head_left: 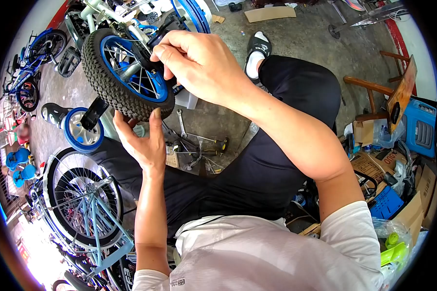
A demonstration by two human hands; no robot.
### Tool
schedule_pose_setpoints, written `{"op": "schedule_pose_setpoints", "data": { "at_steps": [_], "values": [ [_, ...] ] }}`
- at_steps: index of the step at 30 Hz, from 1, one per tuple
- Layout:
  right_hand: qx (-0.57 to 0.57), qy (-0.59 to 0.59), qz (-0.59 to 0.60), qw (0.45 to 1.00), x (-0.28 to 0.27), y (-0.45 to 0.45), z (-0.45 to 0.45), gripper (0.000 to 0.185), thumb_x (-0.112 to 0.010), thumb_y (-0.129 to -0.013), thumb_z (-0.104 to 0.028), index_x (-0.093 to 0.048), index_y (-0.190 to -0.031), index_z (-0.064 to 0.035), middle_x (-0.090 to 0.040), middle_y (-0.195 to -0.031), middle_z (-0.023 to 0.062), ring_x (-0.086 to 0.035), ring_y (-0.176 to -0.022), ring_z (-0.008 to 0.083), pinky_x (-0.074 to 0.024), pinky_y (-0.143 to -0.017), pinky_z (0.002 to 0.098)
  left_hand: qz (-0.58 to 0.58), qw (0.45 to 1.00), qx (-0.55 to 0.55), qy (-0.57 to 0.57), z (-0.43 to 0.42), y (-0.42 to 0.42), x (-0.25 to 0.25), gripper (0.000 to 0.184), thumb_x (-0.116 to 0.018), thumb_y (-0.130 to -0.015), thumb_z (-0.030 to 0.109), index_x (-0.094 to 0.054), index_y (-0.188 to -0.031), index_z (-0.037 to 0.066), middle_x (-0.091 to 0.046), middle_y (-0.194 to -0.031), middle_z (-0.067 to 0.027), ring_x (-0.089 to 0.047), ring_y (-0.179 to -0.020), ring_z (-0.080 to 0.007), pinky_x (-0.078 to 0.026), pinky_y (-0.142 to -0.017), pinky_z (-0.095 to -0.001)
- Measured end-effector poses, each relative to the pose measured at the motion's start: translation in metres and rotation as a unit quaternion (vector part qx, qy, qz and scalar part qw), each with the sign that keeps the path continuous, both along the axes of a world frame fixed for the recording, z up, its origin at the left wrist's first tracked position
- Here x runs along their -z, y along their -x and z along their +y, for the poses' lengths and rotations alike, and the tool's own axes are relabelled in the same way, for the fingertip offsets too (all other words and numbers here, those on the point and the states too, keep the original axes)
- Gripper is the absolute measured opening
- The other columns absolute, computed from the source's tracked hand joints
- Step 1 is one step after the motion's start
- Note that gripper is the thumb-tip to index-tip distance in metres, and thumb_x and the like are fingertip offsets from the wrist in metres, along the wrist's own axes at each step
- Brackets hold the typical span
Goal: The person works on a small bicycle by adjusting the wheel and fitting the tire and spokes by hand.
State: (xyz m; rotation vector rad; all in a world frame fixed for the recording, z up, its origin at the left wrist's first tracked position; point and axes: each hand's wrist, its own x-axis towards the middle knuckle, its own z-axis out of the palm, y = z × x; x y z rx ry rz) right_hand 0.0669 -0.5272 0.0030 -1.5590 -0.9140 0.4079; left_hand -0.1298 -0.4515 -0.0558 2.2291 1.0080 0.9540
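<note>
A small bicycle wheel (93, 68) with a black knobbly tire and a blue rim is tilted in front of me, still on its bicycle. My left hand (143, 143) grips the tire from below, thumb on one side and fingers partly hidden behind it. At the wheel's right side, my right hand (199, 60) is closed in a pinch near the hub and frame. What its fingers hold is hidden. A training wheel (84, 131) with a blue rim hangs left of my left hand. Beside the tire is a black bracket (94, 114).
On the floor between my legs lie a wrench (181, 123), a screwdriver (223, 144) and other tools. A larger bicycle wheel (85, 199) stands at lower left. A wooden stool (398, 97), blue case (420, 128) and cardboard boxes (378, 167) crowd the right.
</note>
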Motion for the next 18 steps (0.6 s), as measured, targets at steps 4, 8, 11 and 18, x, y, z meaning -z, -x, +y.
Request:
{"op": "schedule_pose_setpoints", "data": {
  "at_steps": [4, 8, 11, 18],
  "values": [
    [0.001, -0.006, 0.003, 1.000, -0.0001, 0.0002, 0.0000, 0.029, -0.059, -0.096, -0.026, -0.072, -0.088, -0.0014, -0.060, -0.054, 0.0110, -0.063, -0.049, 0.0264, -0.0457, -0.051, 0.0413, -0.014, 1.000, 0.012, -0.018, 0.0019, -0.0015, 0.0018, 0.072, -0.081, -0.085, 0.015, -0.040, -0.139, -0.009, -0.061, -0.116, -0.0152, -0.060, -0.097, -0.0197, -0.050, -0.086, -0.0323],
    [-0.001, -0.004, 0.005, 1.000, 0.0004, -0.0004, -0.0001, 0.029, -0.059, -0.096, -0.026, -0.072, -0.088, -0.0012, -0.060, -0.053, 0.0110, -0.062, -0.049, 0.0267, -0.0457, -0.051, 0.0415, -0.024, 1.000, 0.010, 0.000, 0.0006, -0.0035, -0.0002, 0.075, -0.082, -0.084, 0.016, -0.039, -0.140, -0.009, -0.061, -0.115, -0.0148, -0.060, -0.097, -0.0195, -0.050, -0.086, -0.0328],
    [0.001, -0.005, 0.001, 1.000, 0.0012, -0.0005, 0.0001, 0.029, -0.059, -0.096, -0.026, -0.072, -0.087, -0.0013, -0.059, -0.053, 0.0109, -0.062, -0.048, 0.0265, -0.0453, -0.050, 0.0414, -0.021, 1.000, 0.006, -0.002, 0.0006, -0.0022, 0.0018, 0.076, -0.083, -0.084, 0.017, -0.039, -0.140, -0.010, -0.061, -0.115, -0.0150, -0.060, -0.097, -0.0197, -0.050, -0.086, -0.0331],
    [0.002, 0.000, -0.008, 1.000, 0.0008, -0.0001, 0.0001, 0.029, -0.059, -0.096, -0.026, -0.072, -0.087, -0.0017, -0.060, -0.052, 0.0101, -0.062, -0.048, 0.0247, -0.0456, -0.049, 0.0403, 0.020, 0.999, -0.008, -0.036, -0.0027, -0.0026, -0.0010, 0.080, -0.085, -0.082, 0.020, -0.039, -0.140, -0.011, -0.060, -0.118, -0.0195, -0.060, -0.097, -0.0239, -0.051, -0.085, -0.0348]
  ]
}}
